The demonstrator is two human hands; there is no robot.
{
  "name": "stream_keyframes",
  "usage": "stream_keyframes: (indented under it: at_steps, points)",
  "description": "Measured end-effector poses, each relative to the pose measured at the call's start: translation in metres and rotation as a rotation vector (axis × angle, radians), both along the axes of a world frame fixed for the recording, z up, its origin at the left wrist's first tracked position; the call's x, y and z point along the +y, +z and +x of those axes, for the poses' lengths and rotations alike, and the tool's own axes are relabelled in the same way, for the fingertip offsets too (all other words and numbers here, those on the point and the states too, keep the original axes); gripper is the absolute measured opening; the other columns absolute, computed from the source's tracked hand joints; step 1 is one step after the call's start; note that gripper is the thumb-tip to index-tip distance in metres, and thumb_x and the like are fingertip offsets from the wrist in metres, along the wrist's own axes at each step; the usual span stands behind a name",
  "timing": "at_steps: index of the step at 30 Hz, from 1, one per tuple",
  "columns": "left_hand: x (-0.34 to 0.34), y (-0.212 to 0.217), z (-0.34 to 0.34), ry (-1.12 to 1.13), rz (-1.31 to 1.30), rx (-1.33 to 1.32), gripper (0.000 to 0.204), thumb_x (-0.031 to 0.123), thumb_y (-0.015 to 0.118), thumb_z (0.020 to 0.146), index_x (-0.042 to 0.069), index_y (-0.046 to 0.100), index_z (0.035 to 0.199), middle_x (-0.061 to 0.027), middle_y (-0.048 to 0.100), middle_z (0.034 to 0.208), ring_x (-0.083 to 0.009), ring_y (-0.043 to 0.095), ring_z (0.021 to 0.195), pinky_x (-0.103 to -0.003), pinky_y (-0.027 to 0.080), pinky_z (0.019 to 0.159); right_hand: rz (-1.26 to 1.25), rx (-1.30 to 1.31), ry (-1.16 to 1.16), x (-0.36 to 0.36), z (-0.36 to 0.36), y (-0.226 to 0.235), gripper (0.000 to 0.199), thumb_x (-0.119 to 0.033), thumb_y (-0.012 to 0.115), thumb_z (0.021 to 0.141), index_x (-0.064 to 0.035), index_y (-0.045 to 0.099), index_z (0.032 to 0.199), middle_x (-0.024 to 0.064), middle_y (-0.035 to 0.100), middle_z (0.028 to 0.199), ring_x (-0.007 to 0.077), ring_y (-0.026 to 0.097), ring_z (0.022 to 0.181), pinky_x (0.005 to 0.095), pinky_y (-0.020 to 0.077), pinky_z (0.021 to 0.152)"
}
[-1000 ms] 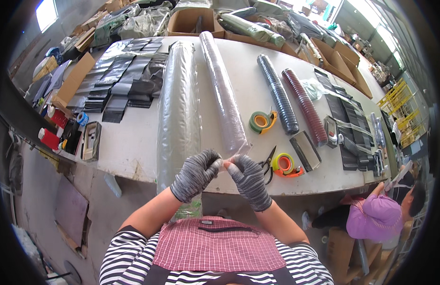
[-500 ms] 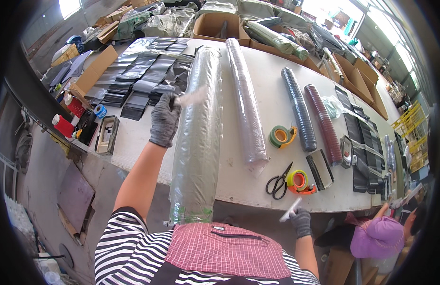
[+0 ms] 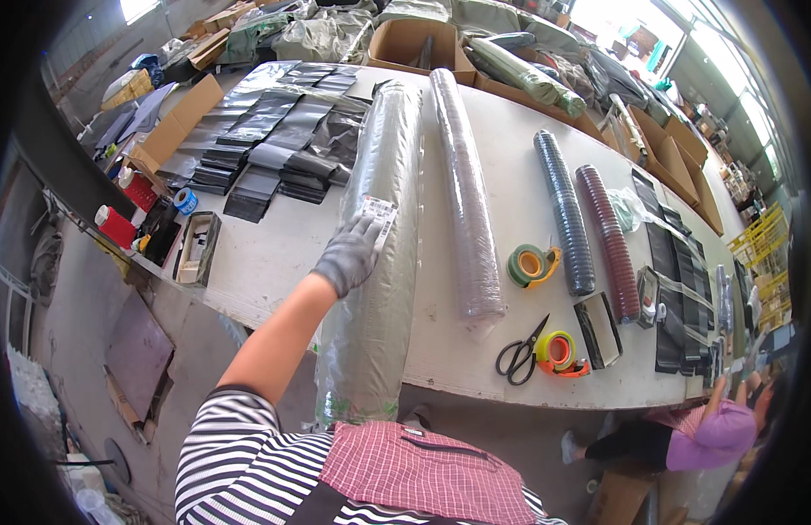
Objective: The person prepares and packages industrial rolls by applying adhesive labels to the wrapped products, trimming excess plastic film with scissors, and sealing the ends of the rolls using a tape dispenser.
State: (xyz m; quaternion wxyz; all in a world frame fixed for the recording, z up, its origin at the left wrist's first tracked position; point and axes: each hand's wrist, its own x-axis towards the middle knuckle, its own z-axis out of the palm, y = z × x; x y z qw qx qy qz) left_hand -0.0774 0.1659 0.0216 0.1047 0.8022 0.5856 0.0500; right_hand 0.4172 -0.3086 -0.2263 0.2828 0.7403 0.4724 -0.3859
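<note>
- We have our gloved left hand [image 3: 349, 255] on the printed white label [image 3: 382, 212], which lies on the upper side of the large silvery roll [image 3: 379, 289], roughly midway along its length.
- From the palm, the label lies ahead and slightly right, toward the counter's far edge; the fingertips overlap its lower left part.
- The roll's long axis runs from near the far edge of the counter [image 3: 451, 360] to its near edge, where the wrapped end juts out toward our waist.
- Our left hand crosses from the roll's left side, palm down, with the fingers stretched out and laid over the label rather than clenched; we cannot see the thumb well.
- Our right hand is out of view, so we cannot tell its state; the left one is nearer the label.
- To the right, the thinner clear-wrapped roll [image 3: 468, 201] lies roughly alongside, apart from the silvery one.
- Toward the counter's near edge, farther right, we have the black scissors [image 3: 529, 344] just beside the orange tape dispenser [image 3: 576, 369].
</note>
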Motion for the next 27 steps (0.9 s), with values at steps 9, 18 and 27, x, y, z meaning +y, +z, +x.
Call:
stream_keyframes:
  at_steps: [9,18,27]
  points:
    - [-0.008,-0.031,0.009,0.086,0.032,-0.028,0.064,0.048,0.052,0.091,0.019,0.037,0.146,-0.0265,0.02,0.154,-0.0377,0.018,0.144,-0.046,0.018,0.118,0.588,0.688,-0.289,0.202,-0.134,0.127,0.034,-0.027,0.071,0.085,-0.0048,0.067,0.11,0.0179,0.07,0.092,0.0247,0.069,0.084,0.0337,0.0527,0.076]
    - [-0.284,-0.088,-0.056,0.77,-0.706,-1.729,0.081,0.066,0.053,0.087,0.005,0.045,0.14,-0.0131,0.056,0.131,-0.023,0.056,0.117,-0.036,0.044,0.101,0.067,1.134,-0.489,0.332,-0.306,0.142,0.066,-0.06,0.061,0.087,-0.0013,0.057,0.116,0.0081,0.063,0.105,0.0196,0.061,0.086,0.036,0.0535,0.074]
    - [-0.394,-0.069,-0.172,1.038,-0.35,-2.214,0.047,0.039,0.055,0.095,0.005,0.053,0.127,-0.0123,0.062,0.119,-0.0286,0.061,0.106,-0.044,0.048,0.097,-0.478,1.732,-0.828,0.347,-0.35,0.163,0.092,-0.076,0.051,0.081,-0.0084,0.044,0.142,0.0105,0.053,0.138,0.0262,0.047,0.128,0.0418,0.0336,0.11]
